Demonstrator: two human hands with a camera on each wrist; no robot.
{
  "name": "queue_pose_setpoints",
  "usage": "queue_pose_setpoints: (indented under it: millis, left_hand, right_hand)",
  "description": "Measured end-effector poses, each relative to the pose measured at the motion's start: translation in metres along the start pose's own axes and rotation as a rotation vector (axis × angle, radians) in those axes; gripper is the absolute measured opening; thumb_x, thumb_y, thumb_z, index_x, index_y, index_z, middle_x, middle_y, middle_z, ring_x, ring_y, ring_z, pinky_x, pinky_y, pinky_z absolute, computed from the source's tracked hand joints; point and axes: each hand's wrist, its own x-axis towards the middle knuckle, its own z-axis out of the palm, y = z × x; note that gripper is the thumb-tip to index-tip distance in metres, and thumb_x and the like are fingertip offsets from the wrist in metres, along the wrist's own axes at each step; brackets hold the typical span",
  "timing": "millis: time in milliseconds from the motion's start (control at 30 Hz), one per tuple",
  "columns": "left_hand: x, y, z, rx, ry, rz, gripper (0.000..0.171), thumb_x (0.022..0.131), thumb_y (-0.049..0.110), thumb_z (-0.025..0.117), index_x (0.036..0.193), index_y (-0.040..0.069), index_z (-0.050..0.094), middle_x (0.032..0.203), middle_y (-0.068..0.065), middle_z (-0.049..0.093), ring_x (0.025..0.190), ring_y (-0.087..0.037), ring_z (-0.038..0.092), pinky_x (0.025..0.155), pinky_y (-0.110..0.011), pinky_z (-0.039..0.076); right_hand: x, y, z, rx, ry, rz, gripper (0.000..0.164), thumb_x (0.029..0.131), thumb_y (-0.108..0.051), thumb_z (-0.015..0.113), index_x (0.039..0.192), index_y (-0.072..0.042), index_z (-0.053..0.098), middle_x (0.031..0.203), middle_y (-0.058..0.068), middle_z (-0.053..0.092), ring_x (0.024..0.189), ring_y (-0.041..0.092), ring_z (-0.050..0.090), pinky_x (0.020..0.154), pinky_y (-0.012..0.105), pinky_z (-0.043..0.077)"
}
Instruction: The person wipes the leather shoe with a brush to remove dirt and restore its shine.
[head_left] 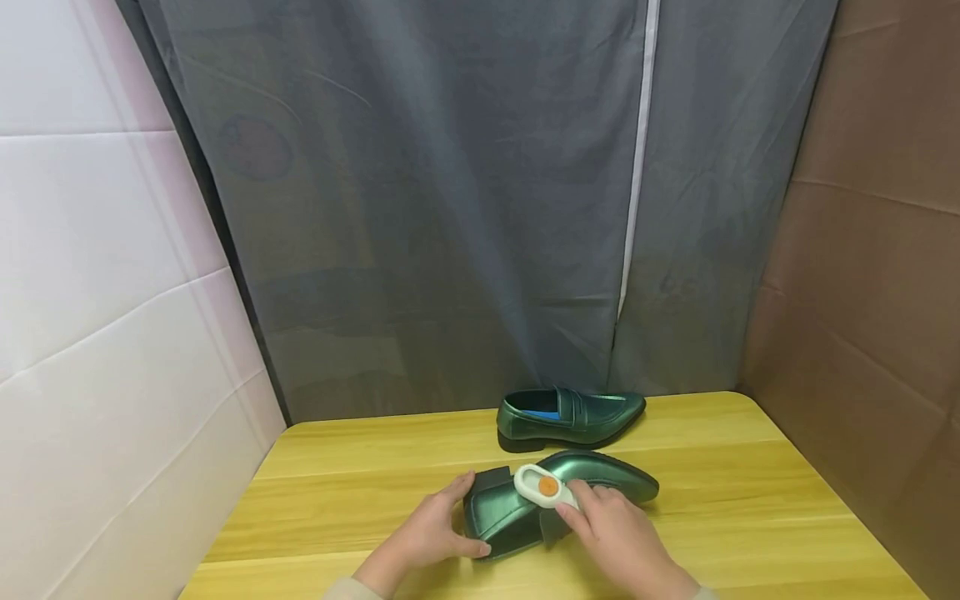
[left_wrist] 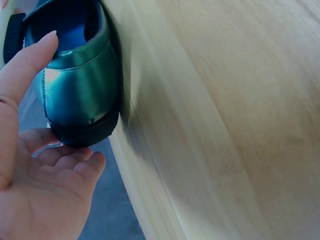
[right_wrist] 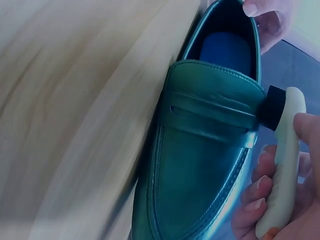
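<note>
A metallic green loafer (head_left: 504,507) lies on its side on the table, toe to the right. My left hand (head_left: 427,532) holds it by the heel, the thumb at the opening's rim and the fingers at the sole's heel end (left_wrist: 82,134). In my right hand (head_left: 621,537) is a white brush (head_left: 534,485) with an orange round spot on its handle. The brush's short dark bristles (right_wrist: 272,107) touch the loafer's upper side beside the strap (right_wrist: 207,117). A blue insole (right_wrist: 226,54) shows inside the shoe.
A matching green loafer (head_left: 600,417) stands upright behind, near the far edge of the yellow wooden table (head_left: 360,475). A grey curtain (head_left: 450,208) hangs at the back. White cloth (head_left: 112,333) borders the left side and brown cloth (head_left: 862,250) the right.
</note>
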Motion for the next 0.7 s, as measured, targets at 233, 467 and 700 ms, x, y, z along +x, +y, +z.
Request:
queue_pose_setpoints:
  millis: [233,467,700]
  left_hand:
    - [-0.001,0.001,0.0,-0.01,-0.006,0.0,0.112,0.071,0.038,0.092,0.156,-0.001,0.031,0.16,-0.029,0.031,0.145,-0.049,0.035,0.116,-0.064,0.031]
    - [-0.004,0.001,-0.002,-0.024,-0.016,-0.003,0.113,0.071,0.036,0.092,0.157,-0.001,0.029,0.16,-0.031,0.028,0.144,-0.052,0.033,0.115,-0.065,0.03]
    - [-0.002,0.001,-0.001,-0.018,-0.014,-0.008,0.112,0.07,0.037,0.093,0.157,0.0,0.031,0.16,-0.03,0.03,0.144,-0.051,0.034,0.115,-0.065,0.032]
  right_hand:
    - [-0.003,0.023,-0.008,0.012,-0.039,0.072,0.031,0.1,-0.048,0.058,0.113,-0.02,0.064,0.083,-0.01,0.062,0.078,0.011,0.06,0.06,0.032,0.048]
    - [-0.011,0.049,-0.017,0.058,-0.07,0.167,0.023,0.101,-0.042,0.061,0.11,-0.021,0.059,0.079,-0.008,0.056,0.07,0.012,0.052,0.055,0.032,0.041]
    - [-0.022,0.072,-0.023,0.077,-0.111,0.222,0.031,0.104,-0.045,0.054,0.121,-0.019,0.06,0.092,-0.004,0.065,0.086,0.017,0.062,0.065,0.041,0.051]
